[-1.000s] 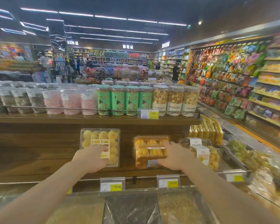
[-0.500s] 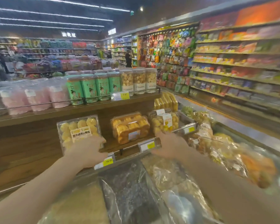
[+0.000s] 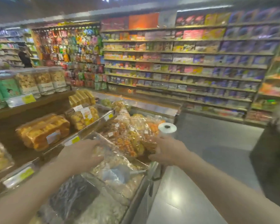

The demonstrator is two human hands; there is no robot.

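My left hand (image 3: pixel 81 156) reaches forward over the plastic-covered bulk bins (image 3: pixel 113 188), fingers loosely extended and holding nothing. Further right, my right hand (image 3: pixel 166 151) is stretched out at the near edge of a heap of bagged orange and yellow snacks (image 3: pixel 132 139); blur hides whether it touches them. A clear box of orange-yellow pastries (image 3: pixel 42 131) lies on the wooden shelf (image 3: pixel 23 152) left of my left hand, with a second box (image 3: pixel 83 117) behind it.
A white roll of plastic bags (image 3: pixel 167 128) stands just beyond my right hand. A scoop (image 3: pixel 118 173) lies in a bin. Snack jars (image 3: pixel 42 81) line the upper shelf. Stocked wall shelves (image 3: pixel 184 62) run across the aisle floor (image 3: pixel 217 143). A dark object (image 3: pixel 271 159) stands at right.
The view has swung right. Both hands have left the pastry boxes on the wooden shelf and moved right, over the bulk bins and bagged snacks.
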